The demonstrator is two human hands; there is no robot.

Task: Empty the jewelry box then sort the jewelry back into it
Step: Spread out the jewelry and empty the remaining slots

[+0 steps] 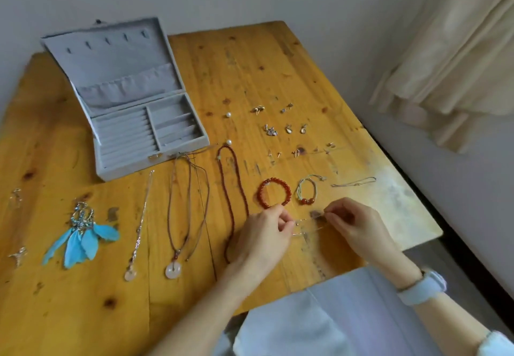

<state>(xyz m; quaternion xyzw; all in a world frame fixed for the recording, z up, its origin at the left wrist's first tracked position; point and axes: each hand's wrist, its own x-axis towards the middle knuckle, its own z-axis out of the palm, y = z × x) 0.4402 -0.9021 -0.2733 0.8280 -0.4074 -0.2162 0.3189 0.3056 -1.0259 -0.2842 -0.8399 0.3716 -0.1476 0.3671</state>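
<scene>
Pinching a thin silver chain between them, left hand and right hand held it just above the yellow wooden bench; open grey velvet jewelry box stood far left, red bead bracelet beside the left hand's fingers

Between your hands and the open jewelry box lie necklaces and a red bracelet, earrings crowd the middle, and bare table lies behind them.
</scene>
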